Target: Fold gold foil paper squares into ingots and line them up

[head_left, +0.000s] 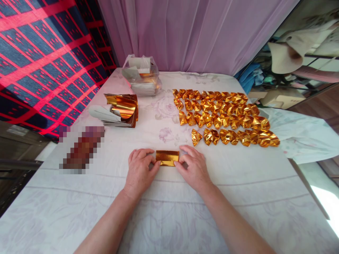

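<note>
Pinching a folded gold sheet (167, 157) at center frame, left hand (139, 171) and right hand (194, 168) clamped on its 2 ends.

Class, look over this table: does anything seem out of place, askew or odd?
Little stands out. The folded gold pieces lie in neat rows, though the front row starts further right. The top sheets of the foil stack curl upward. Both hands press a gold sheet flat.
</note>
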Tool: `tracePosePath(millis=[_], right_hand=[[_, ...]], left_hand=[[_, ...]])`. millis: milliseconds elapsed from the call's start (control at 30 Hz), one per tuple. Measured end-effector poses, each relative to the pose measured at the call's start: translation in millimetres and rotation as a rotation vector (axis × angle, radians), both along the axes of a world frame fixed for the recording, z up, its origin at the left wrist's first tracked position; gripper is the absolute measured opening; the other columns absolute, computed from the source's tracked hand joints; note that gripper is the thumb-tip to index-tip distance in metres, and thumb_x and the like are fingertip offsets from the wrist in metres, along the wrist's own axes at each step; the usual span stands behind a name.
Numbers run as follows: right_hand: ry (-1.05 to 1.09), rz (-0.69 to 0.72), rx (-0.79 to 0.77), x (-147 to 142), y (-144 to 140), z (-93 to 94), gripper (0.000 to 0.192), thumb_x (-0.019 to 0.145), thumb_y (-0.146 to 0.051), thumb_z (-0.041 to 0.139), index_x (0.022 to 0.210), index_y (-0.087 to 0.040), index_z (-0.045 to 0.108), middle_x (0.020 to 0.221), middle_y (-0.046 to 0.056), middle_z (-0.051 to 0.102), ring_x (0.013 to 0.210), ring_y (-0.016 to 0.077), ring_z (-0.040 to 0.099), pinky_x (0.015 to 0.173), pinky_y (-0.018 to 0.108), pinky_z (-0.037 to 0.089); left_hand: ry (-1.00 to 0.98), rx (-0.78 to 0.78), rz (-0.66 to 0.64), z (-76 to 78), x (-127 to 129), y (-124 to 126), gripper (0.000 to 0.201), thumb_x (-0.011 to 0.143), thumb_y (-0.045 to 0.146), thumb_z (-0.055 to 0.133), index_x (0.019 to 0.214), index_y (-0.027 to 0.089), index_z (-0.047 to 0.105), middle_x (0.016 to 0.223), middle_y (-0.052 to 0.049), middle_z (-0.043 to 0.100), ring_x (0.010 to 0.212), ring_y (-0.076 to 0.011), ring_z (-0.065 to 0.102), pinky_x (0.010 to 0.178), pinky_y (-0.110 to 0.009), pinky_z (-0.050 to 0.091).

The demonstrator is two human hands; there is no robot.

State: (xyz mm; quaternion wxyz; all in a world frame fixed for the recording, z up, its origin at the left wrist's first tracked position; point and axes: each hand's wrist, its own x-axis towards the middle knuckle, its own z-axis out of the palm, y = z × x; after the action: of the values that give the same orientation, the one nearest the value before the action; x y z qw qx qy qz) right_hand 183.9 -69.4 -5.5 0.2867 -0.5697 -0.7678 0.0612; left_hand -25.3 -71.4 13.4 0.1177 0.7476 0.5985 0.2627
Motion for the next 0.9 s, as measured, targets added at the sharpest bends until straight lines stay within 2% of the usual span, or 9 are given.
tracePosePath(millis=[900], right_hand=[[0.000,-0.003,-0.021,-0.1,0.2,0.1,0.021,0.083,-0.028,0.066,0.063,-0.023,0.058,0.124,0.008,0.067,0.119,0.0272,0.058,0.091,0.044,0.043]], left_hand=[[-0.011,-0.011,0.006,0.0,0.3,0.1,0.017,0.081,0.021,0.070,0.065,0.022,0.062,0.106,-0.004,0.068,0.103,-0.0257,0.059,0.104,-0.053,0.038]])
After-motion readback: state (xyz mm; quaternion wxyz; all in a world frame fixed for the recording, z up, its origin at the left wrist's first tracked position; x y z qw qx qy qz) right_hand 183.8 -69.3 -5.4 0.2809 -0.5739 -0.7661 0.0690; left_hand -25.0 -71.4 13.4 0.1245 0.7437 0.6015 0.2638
